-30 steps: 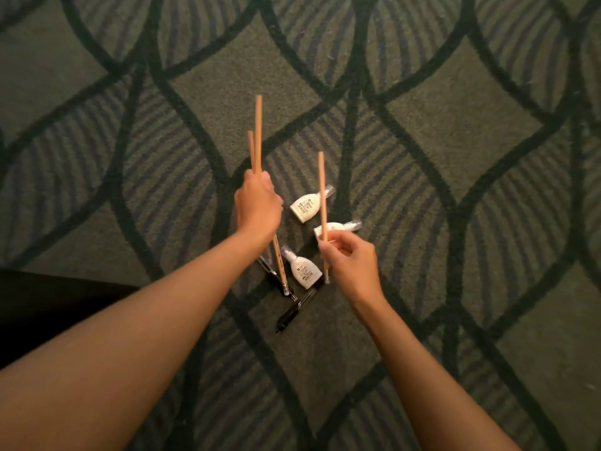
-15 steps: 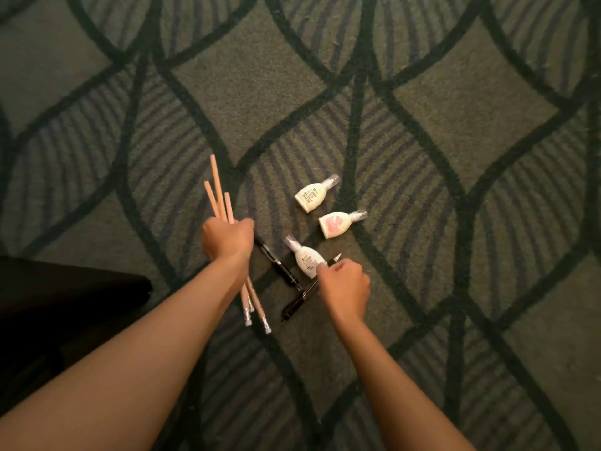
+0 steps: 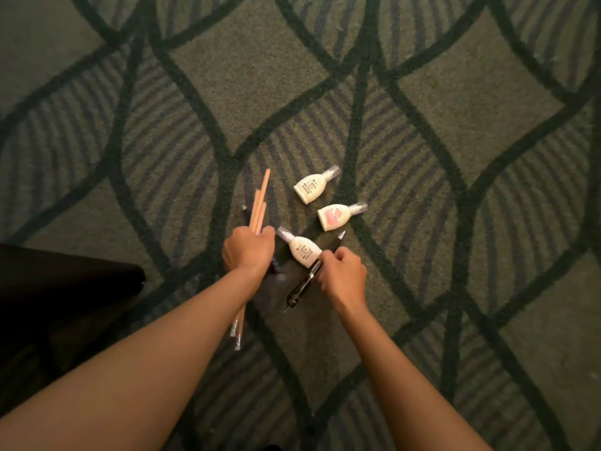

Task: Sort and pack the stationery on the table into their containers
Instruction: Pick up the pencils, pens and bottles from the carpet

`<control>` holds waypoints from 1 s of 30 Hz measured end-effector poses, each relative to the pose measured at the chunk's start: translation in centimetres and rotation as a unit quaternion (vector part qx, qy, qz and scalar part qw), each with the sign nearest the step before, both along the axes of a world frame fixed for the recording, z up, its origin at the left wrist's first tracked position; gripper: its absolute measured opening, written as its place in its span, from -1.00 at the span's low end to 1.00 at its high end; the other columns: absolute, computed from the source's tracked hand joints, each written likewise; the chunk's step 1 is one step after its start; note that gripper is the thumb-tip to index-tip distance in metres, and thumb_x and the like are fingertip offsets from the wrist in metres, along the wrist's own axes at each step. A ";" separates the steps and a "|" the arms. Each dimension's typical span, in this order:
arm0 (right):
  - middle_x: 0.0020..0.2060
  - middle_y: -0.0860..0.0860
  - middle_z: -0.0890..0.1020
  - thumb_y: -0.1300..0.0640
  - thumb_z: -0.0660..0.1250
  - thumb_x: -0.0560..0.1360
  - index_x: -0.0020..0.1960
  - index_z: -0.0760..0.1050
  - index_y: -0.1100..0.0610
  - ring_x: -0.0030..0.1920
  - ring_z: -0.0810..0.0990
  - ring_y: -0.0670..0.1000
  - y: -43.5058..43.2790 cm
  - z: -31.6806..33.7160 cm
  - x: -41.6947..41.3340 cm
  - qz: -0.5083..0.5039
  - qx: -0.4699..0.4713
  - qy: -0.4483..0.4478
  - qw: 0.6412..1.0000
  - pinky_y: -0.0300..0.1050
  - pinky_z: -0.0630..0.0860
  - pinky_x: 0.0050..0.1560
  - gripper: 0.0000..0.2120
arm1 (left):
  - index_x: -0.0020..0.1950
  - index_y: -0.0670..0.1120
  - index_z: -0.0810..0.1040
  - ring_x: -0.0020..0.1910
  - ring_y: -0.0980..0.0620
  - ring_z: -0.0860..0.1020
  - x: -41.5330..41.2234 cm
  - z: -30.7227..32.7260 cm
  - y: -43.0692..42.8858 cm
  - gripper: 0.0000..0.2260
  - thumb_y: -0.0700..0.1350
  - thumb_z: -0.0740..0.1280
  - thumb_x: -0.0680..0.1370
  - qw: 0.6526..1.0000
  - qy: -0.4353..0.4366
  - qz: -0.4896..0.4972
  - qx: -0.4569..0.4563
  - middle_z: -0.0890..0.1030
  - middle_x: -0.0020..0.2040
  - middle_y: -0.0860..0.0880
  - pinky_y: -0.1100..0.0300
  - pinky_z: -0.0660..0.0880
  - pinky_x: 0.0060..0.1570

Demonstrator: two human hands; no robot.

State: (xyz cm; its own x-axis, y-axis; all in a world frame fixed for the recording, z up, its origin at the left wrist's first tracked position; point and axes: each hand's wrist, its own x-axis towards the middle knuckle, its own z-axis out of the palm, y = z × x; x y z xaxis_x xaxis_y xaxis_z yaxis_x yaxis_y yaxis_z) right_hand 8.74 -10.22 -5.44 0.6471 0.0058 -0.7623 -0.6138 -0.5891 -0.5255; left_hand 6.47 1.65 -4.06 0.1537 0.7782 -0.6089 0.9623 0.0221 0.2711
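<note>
Arms outstretched, left hand (image 3: 248, 252) and right hand (image 3: 343, 276) both gripping.

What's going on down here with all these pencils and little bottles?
A person is sorting stationery on a patterned carpet. The left hand grips a bundle of wooden pencils; the right hand pinches a black pen. Three small white bottles lie loose nearby. No container is in view.

- Dim, warm light; the carpet (image 3: 455, 92) looks dull and a little grainy.
- Soft shadow lies on it just beside the left hand (image 3: 248, 252).
- The white bottles (image 3: 310, 188) are brightest, without glare.
- Carpet lines curve near the edges.
</note>
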 end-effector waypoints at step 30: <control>0.01 0.10 0.48 0.12 0.10 0.58 0.11 0.37 0.20 -0.01 0.47 0.11 3.0 0.6 0.8 0.425 -0.029 -0.278 0.861 -0.06 0.32 -0.06 -0.81 | 0.04 -0.19 0.55 -0.27 -0.12 0.51 1.5 1.6 3.8 -0.80 -0.11 0.28 0.50 0.991 -0.089 -0.094 -0.017 0.49 -0.30 -0.13 0.16 0.40 -0.33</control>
State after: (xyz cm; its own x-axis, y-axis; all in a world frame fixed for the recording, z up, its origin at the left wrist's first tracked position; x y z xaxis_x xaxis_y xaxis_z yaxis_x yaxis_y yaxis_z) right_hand 9.51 -7.19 -4.82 0.6924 0.6300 -0.3516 0.3889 -0.7364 -0.5536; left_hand 7.92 5.49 -2.47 0.4013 0.7054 -0.5843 0.8874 -0.1415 0.4387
